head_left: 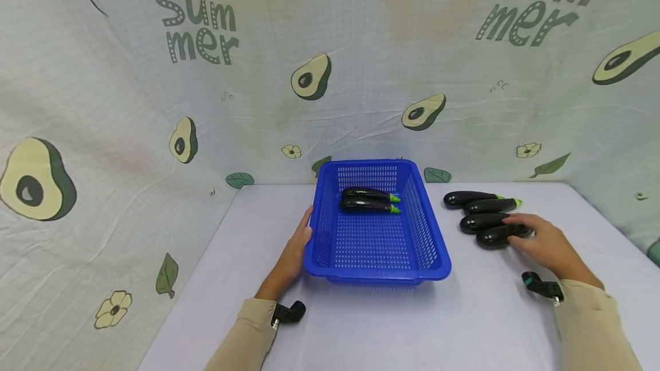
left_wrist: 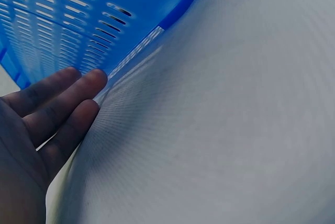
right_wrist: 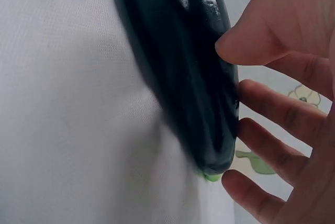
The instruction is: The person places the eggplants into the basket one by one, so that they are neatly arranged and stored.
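Observation:
A blue perforated plastic basket [head_left: 378, 275] stands in the middle of the table, with two dark eggplants [head_left: 365, 205] side by side on its floor. Against the basket's left side rests my left hand [head_left: 293, 252], its fingers extended and touching the wall, as the left wrist view also shows. To the right of the basket lie several more eggplants [head_left: 479, 222]. My right hand [head_left: 552, 245] holds the nearest eggplant [head_left: 494, 237] by its stem-end half, thumb on the near side and fingers over the top. In the right wrist view the thumb touches its glossy skin [right_wrist: 178, 62].
A white cloth covers the table [head_left: 371, 331]. Behind and beside it hangs a backdrop [head_left: 361, 44] printed with avocados, leaves and lettering. Each wrist wears a small black camera, seen on the left wrist [head_left: 290, 312] and the right wrist [head_left: 542, 287].

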